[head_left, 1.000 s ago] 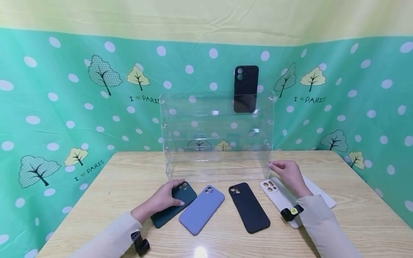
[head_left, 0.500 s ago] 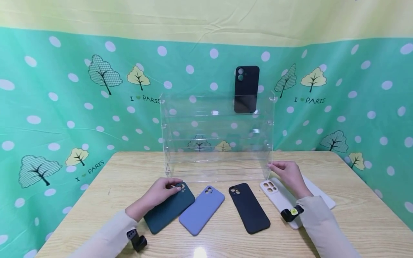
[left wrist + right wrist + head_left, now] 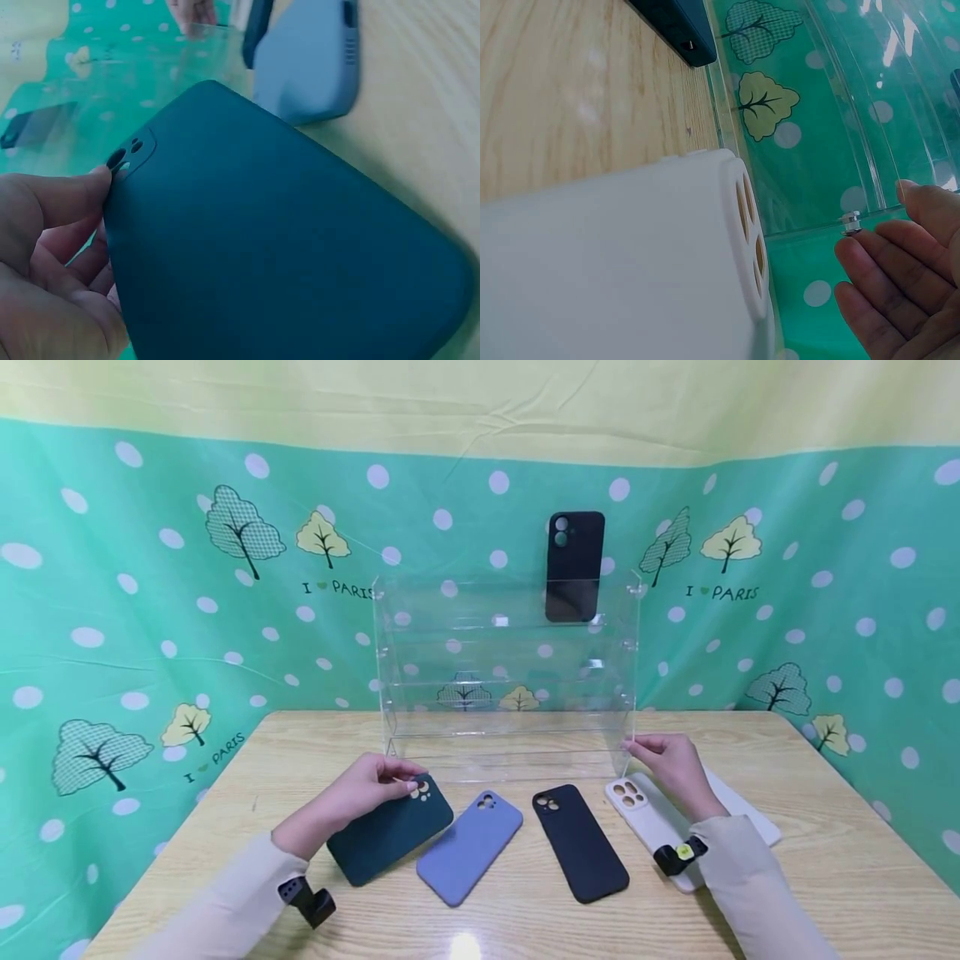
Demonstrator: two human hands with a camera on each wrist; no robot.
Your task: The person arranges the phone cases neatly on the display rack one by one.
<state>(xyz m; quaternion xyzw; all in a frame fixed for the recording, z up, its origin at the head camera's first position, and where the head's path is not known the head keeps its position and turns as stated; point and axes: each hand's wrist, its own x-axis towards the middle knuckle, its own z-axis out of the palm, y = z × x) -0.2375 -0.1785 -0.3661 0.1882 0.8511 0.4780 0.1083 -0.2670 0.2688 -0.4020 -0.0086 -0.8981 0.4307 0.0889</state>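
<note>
My left hand point(image 3: 360, 789) pinches a dark green phone case point(image 3: 393, 835) by its camera end, thumb beside the camera holes. In the left wrist view the case point(image 3: 277, 240) is tilted, its camera end raised. My right hand point(image 3: 670, 768) holds the lower right side panel of a clear acrylic display rack point(image 3: 510, 768) between thumb and fingers; the right wrist view shows the fingers point(image 3: 885, 289) at the panel's edge. On the rack's top tier, toward the right, a black phone case point(image 3: 574, 556) stands upright.
On the wooden table point(image 3: 315, 743) lie a lavender phone case point(image 3: 471, 850), another black phone case point(image 3: 581, 843) and a white phone case point(image 3: 652, 818) under my right forearm. Another white flat piece point(image 3: 742, 806) lies right of it. A polka-dot curtain point(image 3: 465, 410) hangs behind.
My left hand has drawn the dark green case leftward, away from the lavender one, and lifted its camera end, shifting from a spread grasp to a pinch. The right hand stays put.
</note>
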